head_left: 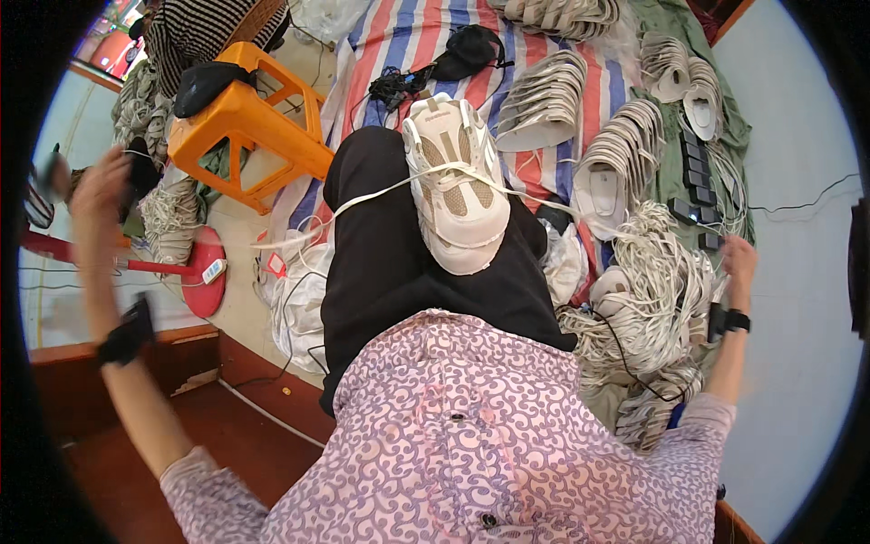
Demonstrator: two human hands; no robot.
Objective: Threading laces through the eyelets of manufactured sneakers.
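Observation:
A cream and beige sneaker [458, 181] rests on my black-trousered lap, toe towards me. A flat off-white shoelace [390, 192] crosses its tongue; one end runs out to the left and the other to the right. My left hand [101, 181] is raised far out at the left, away from the sneaker, its fingers smeared by motion. Far out at the right, my right hand [739, 263] is beside a heap of off-white laces [662, 290], with its fingers curled. Whether a lace runs into either hand is not clear.
An orange plastic stool [245, 127] with a black item on it stands at the left, near a red round base [205, 272]. Nested rows of shoe uppers [544, 100] lie on the striped sheet [399, 36]. Black small boxes [696, 172] lie near the right wall.

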